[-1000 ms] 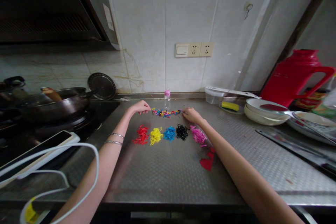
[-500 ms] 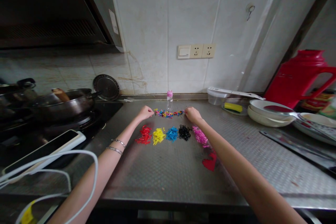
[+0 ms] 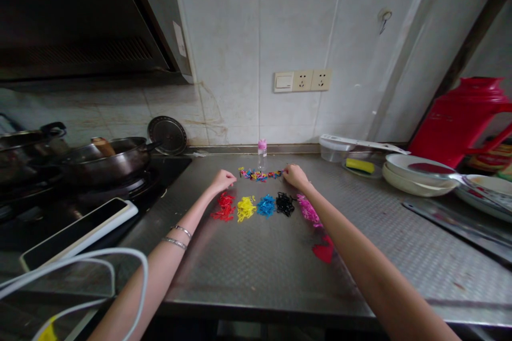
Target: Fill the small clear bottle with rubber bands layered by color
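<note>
A thin strip of mixed-colour bands (image 3: 260, 174) lies across the far part of the steel bench (image 3: 256, 272), with a small bottle (image 3: 262, 154) with a pink top standing just behind it. The strip is too small and tangled to make out single bands or how they join.

The left hand (image 3: 222, 181) is at the strip's left end, palm down, its fingers (image 3: 232, 177) curled and just beside the strip. The right hand (image 3: 295, 176) is at the other end, palm down, with its fingers (image 3: 287, 169) bent forward and pinched together at or touching the strip. I cannot tell whether either hand is gripping a band, as the fingertips are too small to read. Both arms reach forward from the bottom of the view, cut off by the frame, with two bracelets (image 3: 179, 237) on the left forearm.

Nearer the person, below the strip, lie loose piles of red (image 3: 224, 207), yellow (image 3: 246, 208), blue (image 3: 266, 205), black (image 3: 285, 204) and pink (image 3: 307, 210) bands in a row. The right forearm runs along the pink pile and a red heart shape (image 3: 323, 250), hiding part of each edge.
</note>
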The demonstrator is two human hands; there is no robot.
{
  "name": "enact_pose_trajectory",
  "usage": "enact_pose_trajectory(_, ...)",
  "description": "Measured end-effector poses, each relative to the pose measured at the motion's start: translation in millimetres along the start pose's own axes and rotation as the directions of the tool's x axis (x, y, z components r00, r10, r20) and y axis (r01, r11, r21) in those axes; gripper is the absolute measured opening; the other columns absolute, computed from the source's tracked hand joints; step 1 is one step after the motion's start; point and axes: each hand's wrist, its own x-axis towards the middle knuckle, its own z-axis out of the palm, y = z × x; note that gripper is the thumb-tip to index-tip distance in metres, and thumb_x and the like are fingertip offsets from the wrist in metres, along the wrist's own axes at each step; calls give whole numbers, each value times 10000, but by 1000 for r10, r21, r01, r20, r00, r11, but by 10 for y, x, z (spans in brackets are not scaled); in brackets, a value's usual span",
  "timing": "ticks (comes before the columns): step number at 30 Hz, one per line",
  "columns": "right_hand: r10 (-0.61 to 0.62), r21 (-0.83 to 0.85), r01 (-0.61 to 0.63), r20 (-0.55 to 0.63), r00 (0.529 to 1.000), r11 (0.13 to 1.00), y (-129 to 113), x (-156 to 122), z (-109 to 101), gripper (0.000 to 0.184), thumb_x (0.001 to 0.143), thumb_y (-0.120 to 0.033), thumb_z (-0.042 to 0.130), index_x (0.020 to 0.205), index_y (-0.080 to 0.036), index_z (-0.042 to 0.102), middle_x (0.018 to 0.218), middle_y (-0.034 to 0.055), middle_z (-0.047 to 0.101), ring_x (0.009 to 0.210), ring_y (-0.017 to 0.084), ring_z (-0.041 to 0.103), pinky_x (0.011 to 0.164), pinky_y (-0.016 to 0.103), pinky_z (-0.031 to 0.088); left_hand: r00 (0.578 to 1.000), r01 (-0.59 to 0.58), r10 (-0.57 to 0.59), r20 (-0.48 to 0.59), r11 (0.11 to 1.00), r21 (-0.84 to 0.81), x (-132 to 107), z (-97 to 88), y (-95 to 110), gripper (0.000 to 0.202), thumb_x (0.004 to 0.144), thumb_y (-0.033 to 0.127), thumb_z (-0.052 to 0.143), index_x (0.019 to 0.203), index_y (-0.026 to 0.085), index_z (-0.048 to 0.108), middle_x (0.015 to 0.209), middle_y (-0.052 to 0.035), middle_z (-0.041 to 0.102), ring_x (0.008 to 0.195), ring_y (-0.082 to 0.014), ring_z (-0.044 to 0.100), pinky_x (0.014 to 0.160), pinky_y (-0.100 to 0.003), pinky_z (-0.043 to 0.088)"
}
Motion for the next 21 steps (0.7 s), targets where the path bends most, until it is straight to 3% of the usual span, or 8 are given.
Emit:
enact_pose_trajectory(8,-11,8,11,-3,1000,1000,-69,13,-2,256,735,-126,437,846,-90,665,919,162,628,895,182,562,800,219,372,1000,13,-13,-15,1000,-9,-18,-70,-52,220,695,246,510,751,94,659,580,-36,597,365,-48,413,367,-171,315)
enact_pose_trajectory(12,-6,38,8,-34,999,999,-59,5,-18,297,744,-97,416,927,-106,650,953,142,626,906,169,564,800,215,378,1000,17,-17,-24,1000,0,-27,-91,-59,226,697,251,509,756,95,660,584,-39,599,372,-51,418,369,-174,318)
enact_pose_trajectory(17,1,245,19,-82,997,969,-91,-37,-142,303,697,-82,464,928,-118,658,884,90,662,827,155,589,731,199,412,1000,15,-15,-18,1000,-3,-21,-81,-74,231,699,247,503,770,91,657,592,-42,597,379,-51,420,362,-168,310)
enact_pose_trajectory(21,-141,446,150,-54,989,882,-265,-181,-321,257,675,-118,518,880,-114,674,772,59,678,693,131,601,627,180,431,1000,9,-9,-10,1000,-4,-20,-51,-86,236,703,246,492,776,93,656,595,-42,596,389,-56,426,360,-168,301)
